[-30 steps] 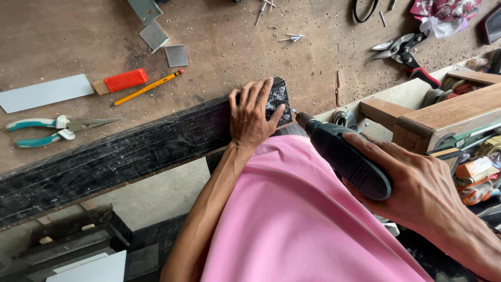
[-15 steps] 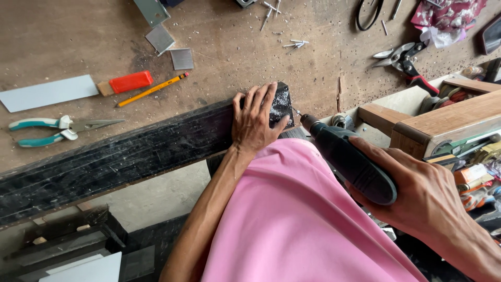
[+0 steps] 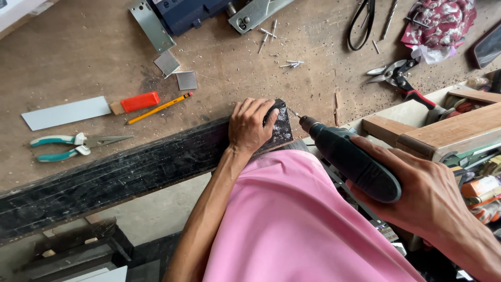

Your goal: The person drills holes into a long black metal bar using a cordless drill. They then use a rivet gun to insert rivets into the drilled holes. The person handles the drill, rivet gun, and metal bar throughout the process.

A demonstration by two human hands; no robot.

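Observation:
My left hand (image 3: 251,125) presses flat on the right end of a long black wooden beam (image 3: 130,169) that runs along the near edge of the workbench (image 3: 219,89). My right hand (image 3: 425,201) grips a dark power drill (image 3: 352,162). Its thin bit points up and left, its tip right at the beam's right end beside my left fingertips. A pink shirt fills the lower middle of the view.
On the bench lie teal-handled pliers (image 3: 73,145), a yellow pencil (image 3: 159,107), a scraper with a red handle (image 3: 88,109), small metal squares (image 3: 177,72), loose screws (image 3: 289,63), red-handled snips (image 3: 399,78), a black loop, a patterned cloth and wooden boxes (image 3: 459,130) at right.
The view has shifted so the bench appears lower and closer. The drill has swung so its bit now meets the beam's end beside my left hand, which stays pressed on the beam.

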